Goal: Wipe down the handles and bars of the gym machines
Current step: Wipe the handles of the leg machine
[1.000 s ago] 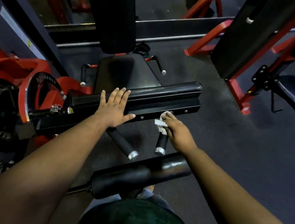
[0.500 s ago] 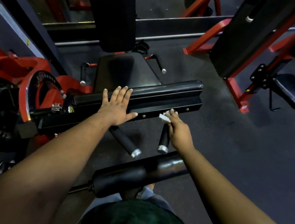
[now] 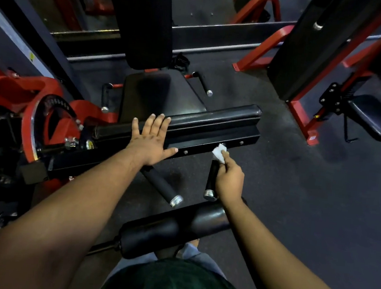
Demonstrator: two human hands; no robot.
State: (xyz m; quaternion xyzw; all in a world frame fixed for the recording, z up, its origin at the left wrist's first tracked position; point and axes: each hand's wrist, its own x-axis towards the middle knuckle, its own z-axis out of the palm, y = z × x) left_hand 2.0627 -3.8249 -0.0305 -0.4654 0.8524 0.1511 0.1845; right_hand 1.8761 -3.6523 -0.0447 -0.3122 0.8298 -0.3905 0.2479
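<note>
— Since a second ago, what has moved?

— Only the right hand [image 3: 229, 179] has: it has slid a little along the right handle [image 3: 211, 180], and the white wipe [image 3: 219, 153] now sits higher, at the top of that handle, right where it meets the underside of the black bar [image 3: 208, 143]. The left hand [image 3: 151, 141] has not shifted.

— How is the wipe held?

— Pinched between thumb and curled fingertips of the right hand, with the rest of the fingers curled alongside the grip. The wipe is crumpled and touches the bar's lower edge near a bolt.

— And the left hand?

— Flat and spread, palm down on the black bar, fingers straight and reaching up onto the long pad [image 3: 210, 118] above it, thumb stretched out to the right. It grips nothing.

— Where are the handles?

— Two short black ones with silver end caps hang down from the bar toward the camera. The left handle [image 3: 163, 185] starts under the left wrist and angles to the right; the right handle is nearly upright, just beside the right hand.

— Anything else close by?

— A roller pad [image 3: 173, 228] lies across below both handles, under the right forearm. The seat [image 3: 159, 97] and a back pad [image 3: 147, 23] stand beyond the bar, a red frame [image 3: 35, 117] with a selector disc at left, dark floor [image 3: 295, 199] all round.
</note>
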